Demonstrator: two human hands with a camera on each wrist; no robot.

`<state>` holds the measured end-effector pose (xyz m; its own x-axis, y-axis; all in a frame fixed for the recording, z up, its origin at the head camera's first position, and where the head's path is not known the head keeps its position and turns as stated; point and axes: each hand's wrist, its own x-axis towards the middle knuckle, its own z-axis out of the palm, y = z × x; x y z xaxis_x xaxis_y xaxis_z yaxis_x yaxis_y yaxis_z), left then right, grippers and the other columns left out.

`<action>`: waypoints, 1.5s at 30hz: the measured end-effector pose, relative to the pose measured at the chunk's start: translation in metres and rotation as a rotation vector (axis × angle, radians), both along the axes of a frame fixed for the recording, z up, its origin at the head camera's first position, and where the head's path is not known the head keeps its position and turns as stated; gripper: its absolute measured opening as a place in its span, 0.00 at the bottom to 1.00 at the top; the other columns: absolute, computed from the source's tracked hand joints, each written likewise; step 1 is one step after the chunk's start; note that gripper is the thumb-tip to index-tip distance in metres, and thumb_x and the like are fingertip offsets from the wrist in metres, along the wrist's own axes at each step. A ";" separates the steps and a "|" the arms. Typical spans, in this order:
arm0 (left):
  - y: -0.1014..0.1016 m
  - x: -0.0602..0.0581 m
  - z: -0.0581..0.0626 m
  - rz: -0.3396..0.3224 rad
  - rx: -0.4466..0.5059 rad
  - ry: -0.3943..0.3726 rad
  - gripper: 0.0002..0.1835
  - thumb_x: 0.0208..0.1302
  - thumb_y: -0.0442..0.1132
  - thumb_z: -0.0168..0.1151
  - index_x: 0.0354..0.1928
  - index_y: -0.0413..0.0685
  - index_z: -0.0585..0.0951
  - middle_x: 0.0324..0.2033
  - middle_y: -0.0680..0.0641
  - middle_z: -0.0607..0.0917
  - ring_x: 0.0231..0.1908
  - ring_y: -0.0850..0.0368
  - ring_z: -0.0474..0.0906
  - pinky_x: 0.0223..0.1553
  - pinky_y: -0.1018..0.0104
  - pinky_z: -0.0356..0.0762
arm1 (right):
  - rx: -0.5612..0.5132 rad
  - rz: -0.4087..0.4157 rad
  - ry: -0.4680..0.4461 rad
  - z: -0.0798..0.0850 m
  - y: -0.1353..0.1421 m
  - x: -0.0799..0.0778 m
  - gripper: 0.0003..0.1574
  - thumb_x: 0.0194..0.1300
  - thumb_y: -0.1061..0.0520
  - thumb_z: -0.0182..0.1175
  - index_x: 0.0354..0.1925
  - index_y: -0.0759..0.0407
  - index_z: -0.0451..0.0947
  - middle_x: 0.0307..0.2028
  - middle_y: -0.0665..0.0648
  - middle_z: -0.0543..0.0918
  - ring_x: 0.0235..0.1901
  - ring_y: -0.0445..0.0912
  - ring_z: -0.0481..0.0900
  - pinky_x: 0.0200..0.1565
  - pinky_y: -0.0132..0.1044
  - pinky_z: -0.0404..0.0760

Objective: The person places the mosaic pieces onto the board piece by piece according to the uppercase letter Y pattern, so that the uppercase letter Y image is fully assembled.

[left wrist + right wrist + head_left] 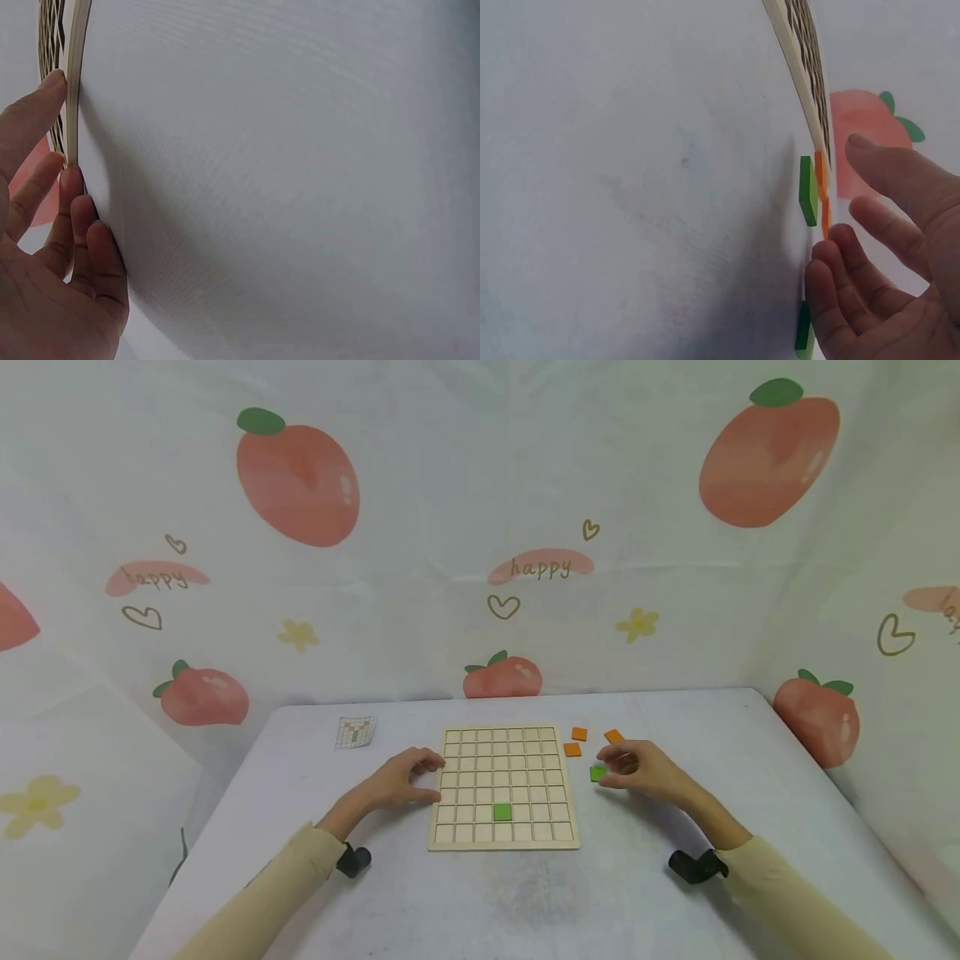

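A pale wooden grid board (461,835) lies flat on the table, with one green square tile (502,812) in a lower cell. My left hand (405,779) is at the board's left edge, thumb and fingertips touching the rim, as the left wrist view shows from the side. On the board's right, my right hand (645,770) hovers over the table with thumb and fingers apart and nothing between them. Just beyond its fingertips sits a green tile (596,774). The right wrist view shows a second green tile (804,334) beneath the hand, hidden in the head view.
Several orange tiles (573,749) lie by the board's upper right side, one partly behind my right hand. A small paper with a coloured grid pattern (355,732) is at the back left of the white table (495,902). A fruit-printed cloth (420,527) hangs behind.
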<state>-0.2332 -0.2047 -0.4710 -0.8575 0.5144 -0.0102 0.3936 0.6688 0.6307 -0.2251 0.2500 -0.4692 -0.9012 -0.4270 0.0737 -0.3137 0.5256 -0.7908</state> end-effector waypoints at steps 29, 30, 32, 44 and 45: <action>0.000 -0.001 -0.001 0.009 0.003 -0.018 0.28 0.57 0.40 0.79 0.57 0.42 0.79 0.48 0.48 0.80 0.51 0.47 0.75 0.57 0.48 0.72 | 0.114 -0.048 0.026 -0.004 -0.020 -0.002 0.19 0.53 0.63 0.79 0.43 0.66 0.85 0.38 0.52 0.83 0.37 0.48 0.79 0.41 0.41 0.80; 0.000 -0.001 -0.001 0.008 0.003 -0.017 0.28 0.56 0.40 0.79 0.57 0.42 0.79 0.48 0.48 0.80 0.51 0.47 0.75 0.57 0.48 0.72 | 0.115 -0.048 0.031 -0.004 -0.020 -0.002 0.18 0.53 0.63 0.78 0.42 0.66 0.85 0.37 0.52 0.83 0.36 0.48 0.78 0.41 0.41 0.79; 0.000 -0.001 0.000 0.004 0.004 -0.015 0.28 0.57 0.40 0.79 0.57 0.42 0.79 0.48 0.48 0.80 0.51 0.47 0.75 0.57 0.48 0.72 | 0.117 -0.049 0.036 -0.003 -0.021 -0.001 0.17 0.53 0.64 0.78 0.42 0.65 0.86 0.36 0.52 0.83 0.35 0.47 0.78 0.40 0.40 0.79; 0.001 -0.001 -0.003 0.018 -0.008 -0.019 0.28 0.57 0.40 0.79 0.58 0.44 0.79 0.48 0.51 0.80 0.51 0.50 0.75 0.57 0.50 0.72 | 0.129 -0.062 0.038 -0.002 -0.024 -0.001 0.13 0.54 0.65 0.76 0.40 0.65 0.85 0.32 0.52 0.80 0.33 0.47 0.76 0.37 0.38 0.77; 0.001 -0.001 -0.003 0.019 -0.007 -0.023 0.28 0.57 0.40 0.79 0.58 0.44 0.79 0.48 0.51 0.80 0.51 0.50 0.74 0.57 0.50 0.72 | 0.130 -0.063 0.040 -0.002 -0.024 -0.001 0.13 0.54 0.65 0.76 0.39 0.64 0.85 0.32 0.52 0.80 0.33 0.47 0.76 0.37 0.38 0.77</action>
<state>-0.2347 -0.2041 -0.4739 -0.8668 0.4976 -0.0334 0.3662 0.6806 0.6346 -0.2258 0.2263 -0.4711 -0.9239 -0.3783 0.0579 -0.3070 0.6422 -0.7024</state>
